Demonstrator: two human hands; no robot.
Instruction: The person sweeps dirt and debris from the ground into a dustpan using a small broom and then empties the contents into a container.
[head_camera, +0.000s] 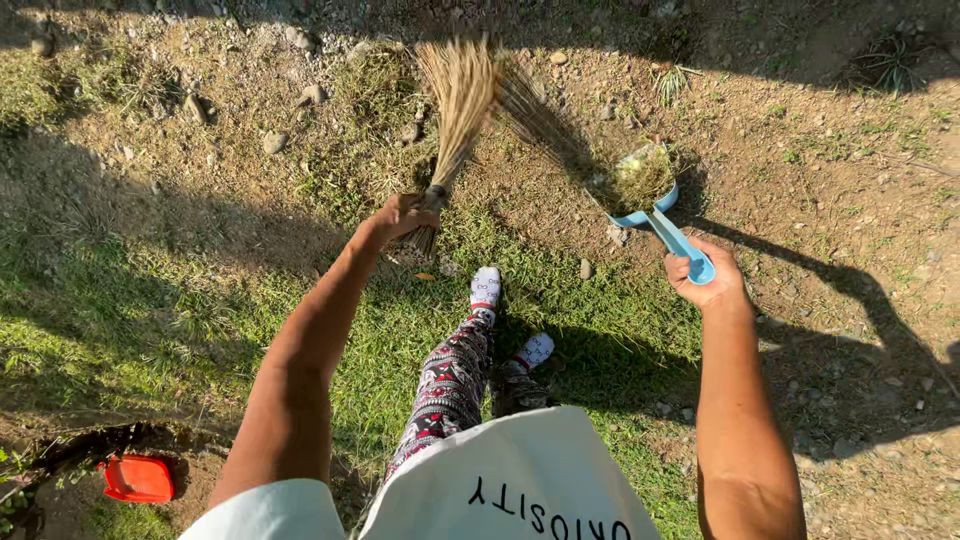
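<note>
Straw broom (455, 110) gripped in left hand (400, 215), blue dustpan (650, 205) clasped in right hand (705, 275).

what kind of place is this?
Outdoors, likely a yard: patchy grass, bare dirt with stones. Left hand holds a stick broom; right hand a blue dustpan of debris.

Harsh low sunlight, long dark shadows across the ground, sharp focus, wide-angle bending at edges.

— What can't you make out?
— The left hand (400, 214) covers the straw broom's bound handle (428, 222). Dry clippings hide the blue plastic dustpan's tray (640, 196).
— And the red plastic container (138, 478)?
— Partly in shadow; kind unclear.
</note>
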